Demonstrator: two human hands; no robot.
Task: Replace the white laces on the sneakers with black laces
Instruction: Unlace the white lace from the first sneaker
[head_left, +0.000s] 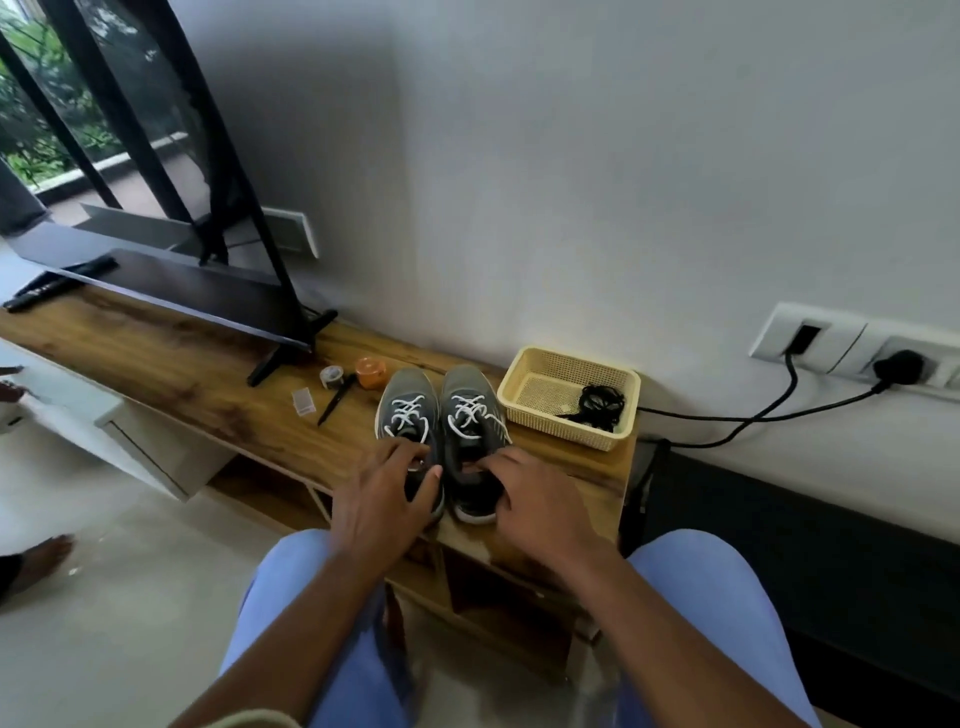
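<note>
Two grey sneakers with white laces stand side by side on the wooden table, toes toward the wall: the left sneaker (408, 402) and the right sneaker (474, 410). My left hand (387, 496) grips the heel collar of the left sneaker, thumb over its rim. My right hand (530, 493) holds the heel of the right sneaker, fingers curled at its opening. Black laces (600, 404) lie bundled in a yellow basket (524, 382) to the right of the shoes.
A television (171, 208) on black legs stands at the left of the wooden table (197, 374). Tape rolls (371, 371), a black pen (337, 399) and a small packet (303, 402) lie left of the shoes. Black cables run from wall sockets (857, 343) at right. Another person's foot (44, 558) is on the floor.
</note>
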